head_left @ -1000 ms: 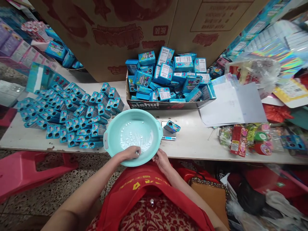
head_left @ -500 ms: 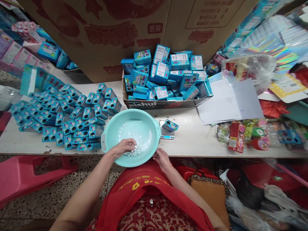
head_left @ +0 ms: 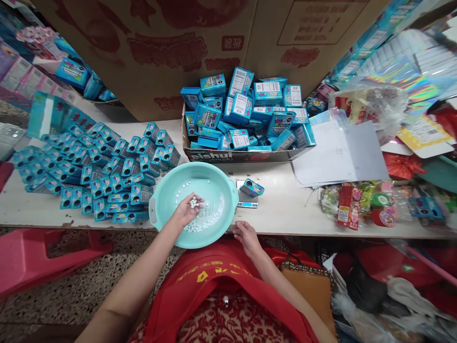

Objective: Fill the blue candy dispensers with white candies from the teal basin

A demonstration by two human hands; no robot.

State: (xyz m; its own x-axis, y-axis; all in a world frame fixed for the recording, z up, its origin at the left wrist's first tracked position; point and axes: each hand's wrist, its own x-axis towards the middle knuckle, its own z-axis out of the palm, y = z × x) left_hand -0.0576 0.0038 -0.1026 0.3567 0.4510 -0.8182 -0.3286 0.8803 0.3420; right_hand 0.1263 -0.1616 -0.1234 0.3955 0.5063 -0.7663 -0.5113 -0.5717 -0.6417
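Observation:
A mint-green basin (head_left: 221,183) stands at the table's front edge with small white candies (head_left: 202,225) scattered on its floor. Above the basin my left hand (head_left: 186,209) is turned palm up, its fingers cupped round a small heap of white candies (head_left: 194,203). My right hand (head_left: 245,237) hovers by the table edge, just right of the basin; its fingers are loosely curled but apart, with nothing visible in them. Beyond it, a blue candy box (head_left: 252,187) with a round hole in its end rests on a small digital scale (head_left: 247,204).
Many blue candy boxes (head_left: 107,186) stand packed on the left. An open carton (head_left: 214,156) heaped with more boxes sits behind the basin, before a tall cardboard box (head_left: 171,57). White sheets (head_left: 328,157) and wrapped sweets (head_left: 348,207) lie right. A pink stool (head_left: 32,262) is lower left.
My left hand has turned from fingers-down among the candies to palm up, lifting a small handful. My right hand has drawn slightly right, away from the basin's rim.

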